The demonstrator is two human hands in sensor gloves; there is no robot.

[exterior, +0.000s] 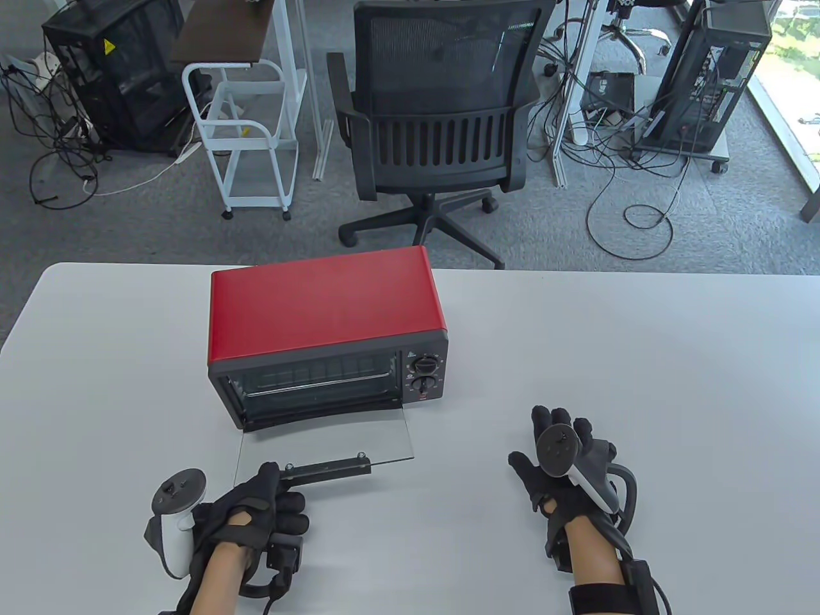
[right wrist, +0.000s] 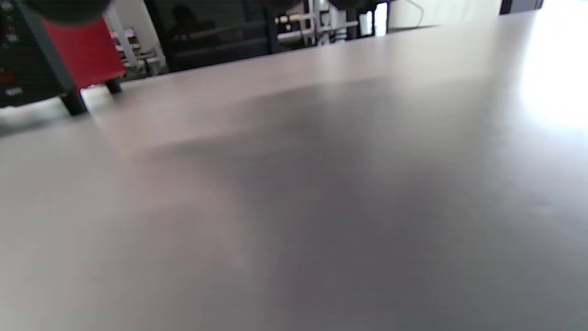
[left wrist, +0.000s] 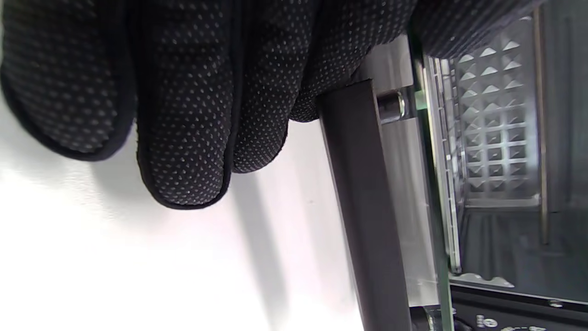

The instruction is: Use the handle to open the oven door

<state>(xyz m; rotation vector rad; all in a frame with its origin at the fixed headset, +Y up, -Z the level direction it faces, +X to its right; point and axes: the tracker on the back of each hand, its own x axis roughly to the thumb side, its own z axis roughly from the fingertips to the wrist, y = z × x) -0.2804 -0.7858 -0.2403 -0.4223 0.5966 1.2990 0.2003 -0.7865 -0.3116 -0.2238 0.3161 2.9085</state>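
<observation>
Lower left of table view: my left hand grips the handle w/ door folded flat on table. Oven at center; glass is fragile, so hold the bar only. Lower right: right hand spread, holding nothing.

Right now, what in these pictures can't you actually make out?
- Left end of the handle: table view, covered by the left hand.
- Right hand fingertips: table view, behind its tracker.
- Dial markings on the oven: table view, too small.
- Oven corner: right wrist view, blurred, edge-cropped.
</observation>
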